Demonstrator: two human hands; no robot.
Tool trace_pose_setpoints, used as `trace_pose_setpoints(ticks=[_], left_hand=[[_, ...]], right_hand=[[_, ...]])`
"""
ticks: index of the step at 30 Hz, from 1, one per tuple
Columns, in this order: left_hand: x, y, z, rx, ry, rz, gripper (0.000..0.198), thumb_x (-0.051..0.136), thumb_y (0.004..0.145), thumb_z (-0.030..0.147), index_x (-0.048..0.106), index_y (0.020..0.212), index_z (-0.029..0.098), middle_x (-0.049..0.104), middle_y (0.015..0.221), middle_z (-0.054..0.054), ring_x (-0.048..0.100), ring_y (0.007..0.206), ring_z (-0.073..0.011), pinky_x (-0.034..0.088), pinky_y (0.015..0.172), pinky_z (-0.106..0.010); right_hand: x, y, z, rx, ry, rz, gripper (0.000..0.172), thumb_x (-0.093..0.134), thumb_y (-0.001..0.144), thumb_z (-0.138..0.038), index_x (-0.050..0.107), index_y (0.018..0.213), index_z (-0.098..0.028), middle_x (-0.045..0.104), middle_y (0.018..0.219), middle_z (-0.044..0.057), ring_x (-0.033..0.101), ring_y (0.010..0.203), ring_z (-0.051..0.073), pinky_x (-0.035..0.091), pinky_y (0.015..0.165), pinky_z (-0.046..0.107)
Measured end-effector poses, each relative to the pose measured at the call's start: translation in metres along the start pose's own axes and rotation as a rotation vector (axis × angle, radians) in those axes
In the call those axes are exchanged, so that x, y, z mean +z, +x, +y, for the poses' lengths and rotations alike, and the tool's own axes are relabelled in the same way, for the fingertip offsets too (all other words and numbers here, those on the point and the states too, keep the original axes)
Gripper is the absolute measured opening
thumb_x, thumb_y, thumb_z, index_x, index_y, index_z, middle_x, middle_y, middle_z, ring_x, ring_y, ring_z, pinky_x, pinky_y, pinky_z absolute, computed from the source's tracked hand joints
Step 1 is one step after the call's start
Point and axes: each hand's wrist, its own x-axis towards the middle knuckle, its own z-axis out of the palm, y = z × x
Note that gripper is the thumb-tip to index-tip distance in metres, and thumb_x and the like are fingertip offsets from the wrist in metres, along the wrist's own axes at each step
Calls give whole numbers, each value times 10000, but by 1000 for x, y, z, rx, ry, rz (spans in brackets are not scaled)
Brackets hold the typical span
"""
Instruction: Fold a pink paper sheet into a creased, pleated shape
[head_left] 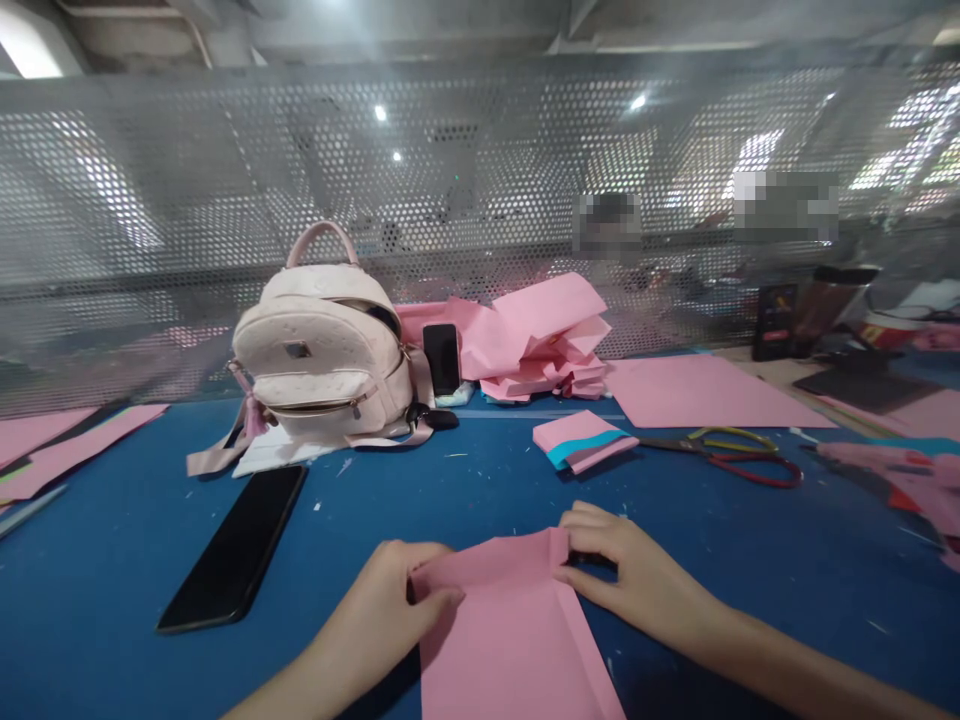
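Observation:
A pink paper sheet [510,630] lies before me at the bottom centre, its top and right edges folded. My left hand [397,600] grips the sheet's upper left corner, thumb on top and fingers behind. At the upper right corner, my right hand [619,565] pinches the folded edge between thumb and fingers. Just beyond the sheet sits a small folded pink piece with a blue strip [583,442]. Scissors [712,452] with yellow and red handles lie to its right, their tips by that piece.
A black phone [236,550] lies at the left, near a cream backpack [322,350]. Crumpled pink paper [540,335] and a second phone [441,358] are at the back. A flat pink sheet [712,392] and a pink glue gun [885,458] are at right. Perforated metal screen [480,200] stands behind.

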Motion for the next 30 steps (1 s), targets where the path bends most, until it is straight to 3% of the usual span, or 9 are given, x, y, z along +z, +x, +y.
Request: trace_pose_setpoints(ticks=[3,8,12,15,18,23,30], left_hand=[[1,0,1,180,57,7,154,583,794,99,707,759,184,635,788,6,546,803,-169,380,719,-258],[1,1,-4,383,119,-23,298,545,870,47,749,968,240,707,924,-24,611,891,-175,449,797,-282],[3,2,-12,641,300,-55,314,528,967,125,649,1223,260,724,1122,-37,614,1044,-172,434,928,-312],[6,4,-20,813,482,-34,303,422,1035,222,603,1278,227,716,1167,-72,608,1097,-182,426,958,-335],[8,6,-24,888,615,-3,355,314,1058,210,602,1266,205,718,1166,-90,603,1134,-184,421,991,-359],[6,8,-16,1006,819,19,347,307,1060,161,619,1209,184,700,1218,-40,627,1126,-187,424,1005,-357],[12,6,-20,1041,868,149,266,391,1055,179,638,1151,197,719,1175,11,653,1066,-179,402,1028,-365]], right_hand=[[1,0,1,-80,22,-20,147,587,941,-253,656,821,-207,623,895,27,562,880,186,432,761,291],[1,1,-1,-151,-14,-54,189,539,945,-167,706,984,-245,645,934,36,580,900,183,448,766,294],[-1,1,1,-247,-97,-68,320,488,904,-55,693,1053,-252,644,966,39,574,903,177,444,757,290],[-2,0,2,-321,-218,-81,315,473,930,-85,682,1095,-252,647,976,45,559,879,182,434,742,296],[0,0,2,-386,-344,-86,349,460,950,-98,648,1191,-268,651,1019,52,549,885,195,431,750,309],[5,-2,-1,-468,-474,-58,453,400,998,-109,507,1389,-310,644,1111,64,546,903,208,441,768,332],[5,-3,-4,-513,-548,-5,450,423,973,-94,528,1374,-269,656,1122,83,552,928,213,444,767,342]])
